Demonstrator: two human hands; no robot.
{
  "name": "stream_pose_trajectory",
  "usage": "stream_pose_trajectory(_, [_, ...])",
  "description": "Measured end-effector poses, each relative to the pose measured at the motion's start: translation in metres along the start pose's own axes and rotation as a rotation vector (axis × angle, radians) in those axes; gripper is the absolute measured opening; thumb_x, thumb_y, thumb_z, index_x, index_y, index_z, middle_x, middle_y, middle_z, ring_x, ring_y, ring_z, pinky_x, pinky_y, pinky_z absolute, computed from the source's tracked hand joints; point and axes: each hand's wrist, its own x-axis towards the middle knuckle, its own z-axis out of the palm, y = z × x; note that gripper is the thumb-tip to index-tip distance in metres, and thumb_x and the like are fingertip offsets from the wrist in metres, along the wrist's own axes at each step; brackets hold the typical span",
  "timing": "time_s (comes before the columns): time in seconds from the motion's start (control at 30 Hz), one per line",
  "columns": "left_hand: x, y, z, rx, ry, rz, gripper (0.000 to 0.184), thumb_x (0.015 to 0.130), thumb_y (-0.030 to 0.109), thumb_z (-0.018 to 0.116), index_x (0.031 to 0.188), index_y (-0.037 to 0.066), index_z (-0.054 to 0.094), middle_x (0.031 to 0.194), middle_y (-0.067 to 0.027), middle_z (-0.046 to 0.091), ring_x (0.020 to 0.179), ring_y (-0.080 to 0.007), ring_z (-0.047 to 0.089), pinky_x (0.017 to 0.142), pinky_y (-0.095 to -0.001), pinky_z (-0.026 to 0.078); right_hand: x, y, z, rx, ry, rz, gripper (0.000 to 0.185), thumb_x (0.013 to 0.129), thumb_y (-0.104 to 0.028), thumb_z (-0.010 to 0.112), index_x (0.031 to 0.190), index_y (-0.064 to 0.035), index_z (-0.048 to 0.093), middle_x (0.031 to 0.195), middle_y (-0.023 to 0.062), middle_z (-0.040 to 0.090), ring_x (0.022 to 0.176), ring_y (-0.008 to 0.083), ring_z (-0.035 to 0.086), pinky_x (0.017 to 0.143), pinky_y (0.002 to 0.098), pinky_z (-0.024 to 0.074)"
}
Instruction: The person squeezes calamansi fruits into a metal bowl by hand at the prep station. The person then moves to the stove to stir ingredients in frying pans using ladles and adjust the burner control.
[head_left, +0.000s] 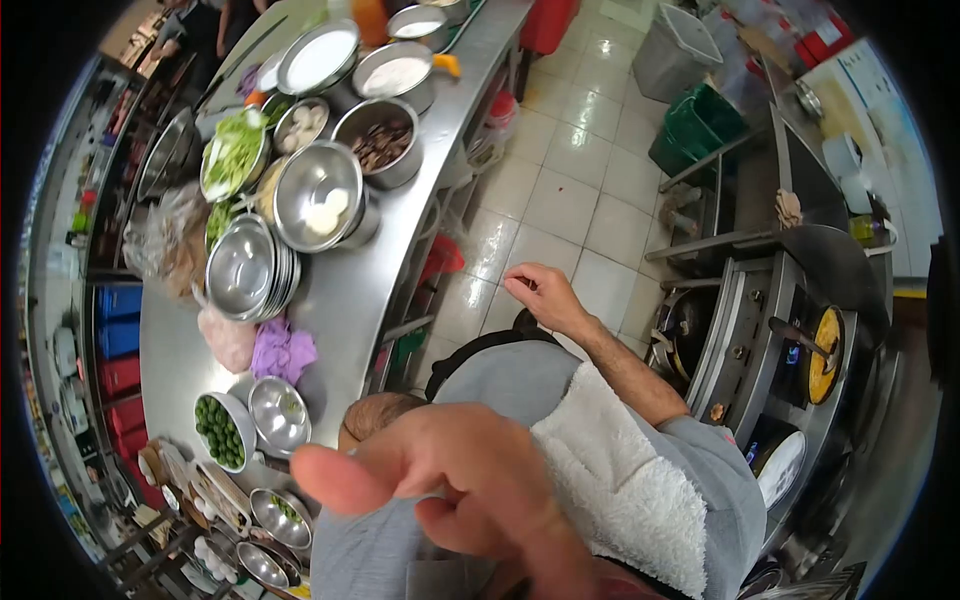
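Observation:
My left hand (450, 475) is large and close to the camera, low in the view, with one digit stretched out to the left and others bent. No object shows in it. Out over the floor, my right hand (545, 295) has loosely curled fingers and holds nothing that I can see. A white towel (625, 470) lies over my grey shirt. Left of my left hand, on the steel table (345, 345), stand a metal bowl (279, 415) and a white bowl (222, 405) of small green round pieces. A purple cloth (283, 352) lies behind them.
Stacked metal bowls (245, 265), a bowl with white pieces (318, 195), a pot of brown slices (377, 143) and chopped greens (235, 153) crowd the table. At right, a pan (826, 355) of yellow food holds a long-handled utensil. Beyond the tiled floor (545, 205) stand bins (677, 52).

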Motion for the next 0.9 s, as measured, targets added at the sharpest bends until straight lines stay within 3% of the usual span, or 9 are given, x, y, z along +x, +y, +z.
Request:
stream_pose_trajectory(0.07, [0.001,-0.004,-0.020,-0.120,0.092,-0.288,0.118,0.067,0.072,0.054,0.114,-0.033,0.025,0.046,0.0113,0.031,0.035,0.0008,0.030,0.032,-0.0184,0.025,-0.001,0.011,-0.026,-0.003,0.053,-0.004,0.014,0.084,-0.013,0.057,0.089,-0.0004,0.061,0.076,0.0096,0.061,0.066,0.0166,0.055,0.060,0.0292,0.0445])
stream_pose_trajectory(0.1, [0.008,-0.007,-0.028,-0.055,0.103,-0.225,0.117,0.067,0.072,0.055,0.113,-0.032,0.027,0.047,0.0110,0.030,0.035,0.0005,0.029,0.032,-0.0185,0.025,-0.004,0.016,-0.037,-0.008,0.099,0.004,0.014,0.084,-0.012,0.057,0.088,-0.0001,0.061,0.075,0.0092,0.061,0.065,0.0163,0.054,0.060,0.0291,0.0439])
stream_pose_trajectory(0.33, [0.050,-0.023,-0.095,-0.187,0.040,-0.286,0.117,0.068,0.071,0.055,0.115,-0.032,0.025,0.048,0.0103,0.031,0.034,-0.0006,0.028,0.031,-0.0187,0.024,-0.027,0.037,-0.097,0.029,0.329,0.075,0.013,0.083,-0.011,0.057,0.086,0.0011,0.060,0.074,0.0090,0.060,0.065,0.0166,0.054,0.059,0.0286,0.0435])
stream_pose_trajectory(0.53, [0.058,-0.022,-0.141,-0.462,0.265,-0.533,0.116,0.068,0.073,0.051,0.120,-0.027,0.027,0.049,0.0087,0.032,0.037,-0.0020,0.031,0.035,-0.0224,0.027,-0.051,0.059,-0.124,0.066,0.581,0.221,0.013,0.083,-0.011,0.057,0.087,0.0009,0.060,0.075,0.0096,0.061,0.067,0.0169,0.056,0.061,0.0288,0.0443])
stream_pose_trajectory(0.73, [0.097,-0.014,-0.195,-0.697,0.015,-0.778,0.118,0.065,0.076,0.049,0.122,-0.026,0.026,0.047,0.0076,0.031,0.036,-0.0036,0.032,0.038,-0.0224,0.029,-0.059,0.076,-0.133,0.113,0.904,0.334,0.015,0.083,-0.013,0.057,0.088,0.0010,0.060,0.075,0.0084,0.061,0.067,0.0157,0.055,0.061,0.0279,0.0436])
stream_pose_trajectory(0.8, [0.105,-0.016,-0.202,-0.746,0.051,-0.593,0.117,0.066,0.074,0.051,0.122,-0.026,0.025,0.047,0.0077,0.031,0.035,-0.0031,0.032,0.036,-0.0218,0.028,-0.056,0.074,-0.136,0.131,0.990,0.367,0.015,0.083,-0.013,0.057,0.089,0.0010,0.060,0.075,0.0080,0.061,0.067,0.0153,0.055,0.061,0.0276,0.0434])
stream_pose_trajectory(0.87, [0.115,-0.006,-0.213,-0.839,0.046,-0.624,0.115,0.067,0.073,0.052,0.122,-0.025,0.027,0.047,0.0078,0.031,0.035,-0.0032,0.033,0.034,-0.0221,0.028,-0.052,0.071,-0.136,0.153,1.060,0.396,0.015,0.083,-0.013,0.057,0.089,0.0010,0.060,0.075,0.0077,0.060,0.067,0.0148,0.054,0.061,0.0274,0.0431])
stream_pose_trajectory(0.9, [0.121,0.002,-0.217,-0.856,0.103,-0.730,0.100,0.073,0.071,0.043,0.111,-0.022,0.041,0.046,0.0029,0.032,0.034,-0.0085,0.035,0.035,-0.0254,0.027,-0.050,0.069,-0.136,0.144,1.087,0.412,0.016,0.083,-0.013,0.058,0.089,0.0010,0.060,0.075,0.0077,0.061,0.067,0.0145,0.054,0.061,0.0271,0.0431])
